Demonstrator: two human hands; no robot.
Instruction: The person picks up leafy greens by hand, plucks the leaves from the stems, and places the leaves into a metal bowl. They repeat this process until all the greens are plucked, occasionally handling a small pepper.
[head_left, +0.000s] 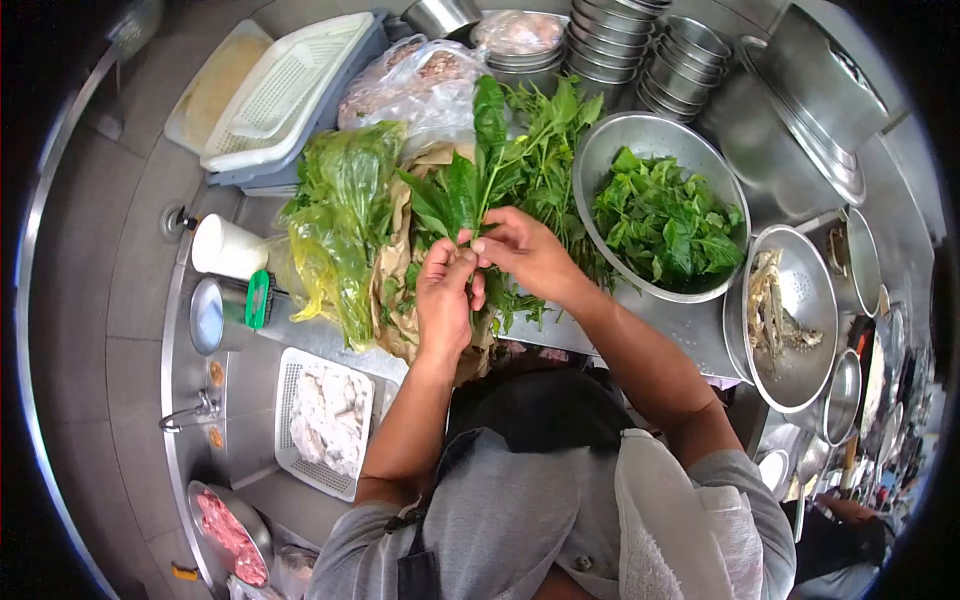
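Observation:
My left hand (449,292) and my right hand (527,254) meet over the counter, fingertips pinched together on a sprig of leafy greens (462,192). Its broad green leaves point up and away from me. Behind and to the right of it lies a heap of leafy stems (550,125). Under my left hand is crumpled brown paper (398,255), with a yellow-green plastic bag of greens (345,200) beside it. A large steel bowl (592,185) of picked leaves (670,220) stands to the right of my right hand.
A sink at left has a faucet (200,410) and a white basket (287,450) of pale pieces. Raw meat (228,535) fills a bowl below. Right stands a colander (800,375); stacked steel bowls (605,40) and a plastic bag (420,90) are behind. Another person (840,535) is at lower right.

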